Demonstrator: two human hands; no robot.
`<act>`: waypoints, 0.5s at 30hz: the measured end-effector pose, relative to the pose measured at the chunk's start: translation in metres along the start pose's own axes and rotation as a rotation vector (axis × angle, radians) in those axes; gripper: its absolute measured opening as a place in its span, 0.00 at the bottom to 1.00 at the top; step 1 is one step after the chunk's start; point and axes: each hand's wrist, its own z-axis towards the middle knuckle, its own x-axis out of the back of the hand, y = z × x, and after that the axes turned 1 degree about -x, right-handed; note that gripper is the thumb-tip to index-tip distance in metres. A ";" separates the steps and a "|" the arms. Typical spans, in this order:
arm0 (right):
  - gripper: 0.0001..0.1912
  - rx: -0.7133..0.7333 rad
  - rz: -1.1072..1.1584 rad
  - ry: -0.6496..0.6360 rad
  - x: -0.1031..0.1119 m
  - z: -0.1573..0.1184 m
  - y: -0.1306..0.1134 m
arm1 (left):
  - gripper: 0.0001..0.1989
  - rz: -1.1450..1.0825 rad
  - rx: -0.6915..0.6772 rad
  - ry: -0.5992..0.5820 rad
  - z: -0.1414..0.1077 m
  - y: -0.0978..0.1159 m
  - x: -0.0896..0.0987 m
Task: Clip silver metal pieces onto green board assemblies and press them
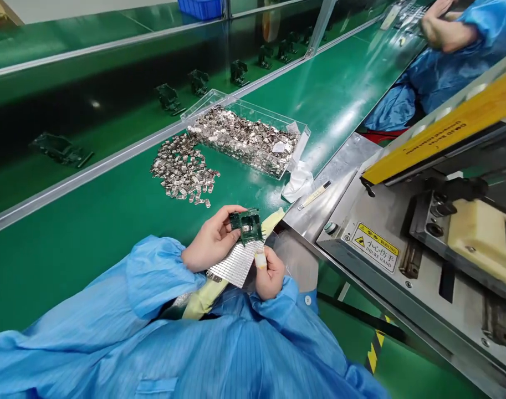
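A dark green plastic part (248,226) with a small metal piece inside is pinched between the thumb and fingers of my left hand (213,238). Just below and to the right of it, my right hand (270,274) is closed, with a white covering on one fingertip; whether it holds anything small is hidden. Under both hands lies a ribbed silvery sheet (234,265) over a pale yellow strip (207,299). Beyond them, a loose pile of small metal clips (184,169) rests on the green surface, beside a clear tray (302,145) filled with more clips.
A machine with a warning label (376,247) stands at the right. Near its metal plate lie a white cloth (298,182) and a marked stick (314,195). Several green parts line the conveyor (123,119) behind a rail. Another person's arm (450,30) shows at the upper right.
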 end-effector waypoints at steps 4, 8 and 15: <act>0.19 0.017 -0.081 -0.105 0.008 0.000 0.002 | 0.20 -0.057 0.011 0.002 0.002 0.001 0.000; 0.13 -0.008 -0.177 -0.288 0.025 0.002 -0.008 | 0.20 -0.152 0.010 0.007 0.003 -0.001 0.001; 0.08 -0.045 -0.351 -0.316 0.068 -0.003 -0.054 | 0.19 -0.293 -0.068 0.010 -0.001 -0.002 0.001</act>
